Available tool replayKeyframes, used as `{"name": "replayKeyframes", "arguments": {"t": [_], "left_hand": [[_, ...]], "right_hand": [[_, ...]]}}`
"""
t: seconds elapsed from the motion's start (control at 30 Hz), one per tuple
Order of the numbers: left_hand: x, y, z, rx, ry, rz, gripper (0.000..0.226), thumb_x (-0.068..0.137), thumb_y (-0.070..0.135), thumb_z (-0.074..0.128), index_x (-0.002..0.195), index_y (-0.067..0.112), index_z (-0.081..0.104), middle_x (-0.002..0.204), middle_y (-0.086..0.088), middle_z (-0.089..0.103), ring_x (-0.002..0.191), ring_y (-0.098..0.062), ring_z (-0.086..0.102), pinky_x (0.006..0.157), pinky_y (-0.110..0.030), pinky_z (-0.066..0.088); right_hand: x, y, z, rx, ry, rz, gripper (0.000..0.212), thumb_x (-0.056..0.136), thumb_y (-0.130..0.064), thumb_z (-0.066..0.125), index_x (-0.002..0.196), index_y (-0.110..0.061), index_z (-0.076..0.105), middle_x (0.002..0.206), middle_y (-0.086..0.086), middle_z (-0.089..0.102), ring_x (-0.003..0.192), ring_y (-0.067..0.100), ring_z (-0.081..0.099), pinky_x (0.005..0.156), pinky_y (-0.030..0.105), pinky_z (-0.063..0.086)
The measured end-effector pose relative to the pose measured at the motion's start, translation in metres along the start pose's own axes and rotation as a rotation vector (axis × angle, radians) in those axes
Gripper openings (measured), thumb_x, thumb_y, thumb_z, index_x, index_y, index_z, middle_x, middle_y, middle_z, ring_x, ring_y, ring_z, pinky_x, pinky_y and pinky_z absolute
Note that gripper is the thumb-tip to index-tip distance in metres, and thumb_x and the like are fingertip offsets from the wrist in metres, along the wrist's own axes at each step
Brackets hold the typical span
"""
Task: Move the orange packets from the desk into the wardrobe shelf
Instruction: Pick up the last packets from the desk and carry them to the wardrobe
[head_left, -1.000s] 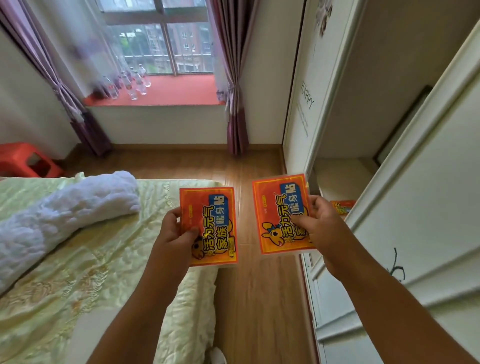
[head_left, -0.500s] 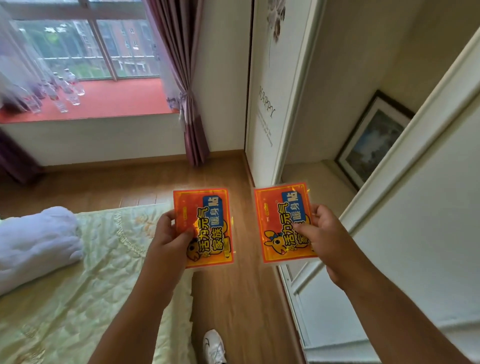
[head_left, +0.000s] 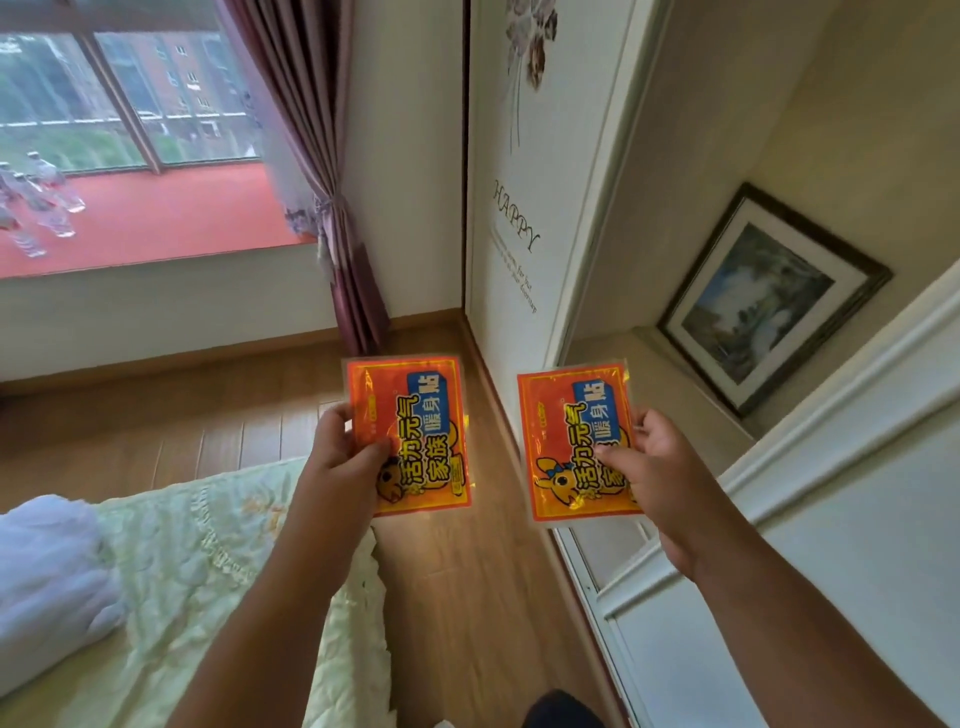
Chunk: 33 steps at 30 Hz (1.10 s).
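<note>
A person stands between a quilted bed (head_left: 197, 587) and an open wardrobe, one orange packet in each hand — the carry is under way, the placing not yet done. Left of the wardrobe, the left hand (head_left: 340, 462) pinches the left packet (head_left: 410, 434) by its lower left corner, thumb across the printed face and fingers curled behind. Nearer the wardrobe, the right hand (head_left: 654, 467) grips the right packet (head_left: 576, 447) at its right edge, thumb on the front, holding it just outside the wardrobe shelf (head_left: 670, 384). On that shelf a framed picture (head_left: 769, 301) leans against the back wall; no packet can be seen lying there, and the desk is out of view, so how many remain is impossible to tell. Compared with half a second ago, the view has swung further toward the wardrobe — more of the shelf and the frame shows, less of the bed — while both grips look unchanged.
</note>
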<state>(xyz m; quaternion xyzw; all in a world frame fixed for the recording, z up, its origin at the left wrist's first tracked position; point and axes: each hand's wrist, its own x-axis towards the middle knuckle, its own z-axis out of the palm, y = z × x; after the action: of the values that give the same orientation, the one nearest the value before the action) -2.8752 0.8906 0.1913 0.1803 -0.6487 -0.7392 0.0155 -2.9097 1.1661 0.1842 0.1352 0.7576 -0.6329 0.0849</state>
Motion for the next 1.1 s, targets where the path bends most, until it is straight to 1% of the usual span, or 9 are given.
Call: {"name": "replayKeyframes", "arguments": {"t": [0.17, 0.27, 0.33, 0.43, 0.53, 0.8, 0.87, 1.0, 1.1], "left_hand": [[0.037, -0.002, -0.020, 0.044, 0.043, -0.048, 0.030, 0.104, 0.005, 0.048, 0.118, 0.031, 0.053, 0.104, -0.003, 0.077, 0.087, -0.019, 0.078, 0.067, -0.037, 0.062], [0.060, 0.000, -0.029, 0.058, 0.093, -0.070, 0.029, 0.104, 0.005, 0.048, 0.119, 0.030, 0.054, 0.104, -0.003, 0.077, 0.086, -0.019, 0.078, 0.067, -0.037, 0.063], [0.078, 0.003, -0.034, 0.083, 0.123, -0.077, 0.029, 0.104, 0.006, 0.049, 0.116, 0.032, 0.054, 0.104, -0.003, 0.077, 0.088, -0.021, 0.078, 0.074, -0.043, 0.063], [0.111, 0.013, -0.039, 0.101, 0.166, -0.075, 0.030, 0.104, 0.006, 0.049, 0.120, 0.030, 0.054, 0.105, -0.004, 0.077, 0.090, -0.023, 0.078, 0.079, -0.050, 0.062], [0.150, 0.030, -0.036, 0.103, 0.204, -0.060, 0.031, 0.103, 0.004, 0.049, 0.118, 0.029, 0.055, 0.103, -0.004, 0.078, 0.089, -0.022, 0.078, 0.074, -0.047, 0.062], [0.260, 0.069, -0.004, 0.092, 0.213, 0.001, 0.032, 0.103, 0.001, 0.050, 0.114, 0.031, 0.056, 0.103, -0.002, 0.076, 0.092, -0.021, 0.077, 0.076, -0.046, 0.062], [0.283, 0.071, 0.005, 0.086, 0.196, -0.003, 0.032, 0.102, 0.001, 0.050, 0.116, 0.030, 0.056, 0.106, -0.004, 0.076, 0.094, -0.023, 0.077, 0.077, -0.048, 0.062], [0.328, 0.075, 0.026, 0.097, 0.147, -0.049, 0.032, 0.103, 0.001, 0.049, 0.114, 0.031, 0.055, 0.102, -0.003, 0.076, 0.089, -0.019, 0.077, 0.070, -0.041, 0.062], [0.373, 0.080, 0.048, 0.127, 0.069, -0.068, 0.032, 0.103, 0.003, 0.051, 0.114, 0.033, 0.055, 0.102, -0.001, 0.077, 0.087, -0.018, 0.078, 0.071, -0.042, 0.062]], "right_hand": [[0.043, -0.008, 0.032, -0.007, -0.036, 0.013, 0.023, 0.099, -0.005, 0.063, 0.116, -0.020, 0.060, 0.100, -0.002, 0.081, 0.093, 0.021, 0.079, 0.083, 0.045, 0.062], [0.074, -0.013, 0.053, -0.018, -0.086, 0.019, 0.024, 0.099, -0.007, 0.063, 0.119, -0.022, 0.060, 0.104, -0.001, 0.081, 0.091, 0.017, 0.079, 0.081, 0.042, 0.062], [0.098, -0.020, 0.067, -0.004, -0.110, 0.025, 0.025, 0.100, -0.007, 0.063, 0.119, -0.022, 0.060, 0.105, -0.001, 0.080, 0.092, 0.018, 0.079, 0.079, 0.039, 0.061], [0.140, -0.031, 0.087, -0.005, -0.146, 0.020, 0.023, 0.099, -0.010, 0.065, 0.114, -0.027, 0.060, 0.107, 0.000, 0.079, 0.094, 0.021, 0.078, 0.083, 0.045, 0.063], [0.187, -0.049, 0.105, 0.014, -0.188, 0.036, 0.025, 0.100, -0.011, 0.064, 0.121, -0.023, 0.057, 0.111, 0.002, 0.077, 0.097, 0.024, 0.077, 0.087, 0.049, 0.062], [0.301, -0.108, 0.120, 0.075, -0.240, 0.000, 0.025, 0.100, -0.008, 0.063, 0.120, -0.021, 0.058, 0.103, -0.003, 0.075, 0.090, 0.017, 0.076, 0.070, 0.032, 0.057], [0.323, -0.119, 0.119, 0.059, -0.233, -0.010, 0.024, 0.100, -0.008, 0.063, 0.119, -0.021, 0.058, 0.105, -0.001, 0.076, 0.091, 0.018, 0.077, 0.069, 0.032, 0.057], [0.358, -0.128, 0.106, 0.032, -0.175, -0.017, 0.024, 0.099, -0.011, 0.064, 0.113, -0.029, 0.058, 0.107, -0.001, 0.078, 0.093, 0.019, 0.078, 0.073, 0.034, 0.058], [0.382, -0.122, 0.091, 0.015, -0.058, 0.011, 0.024, 0.098, -0.011, 0.064, 0.113, -0.029, 0.059, 0.104, -0.001, 0.079, 0.094, 0.021, 0.078, 0.080, 0.043, 0.061]]}}
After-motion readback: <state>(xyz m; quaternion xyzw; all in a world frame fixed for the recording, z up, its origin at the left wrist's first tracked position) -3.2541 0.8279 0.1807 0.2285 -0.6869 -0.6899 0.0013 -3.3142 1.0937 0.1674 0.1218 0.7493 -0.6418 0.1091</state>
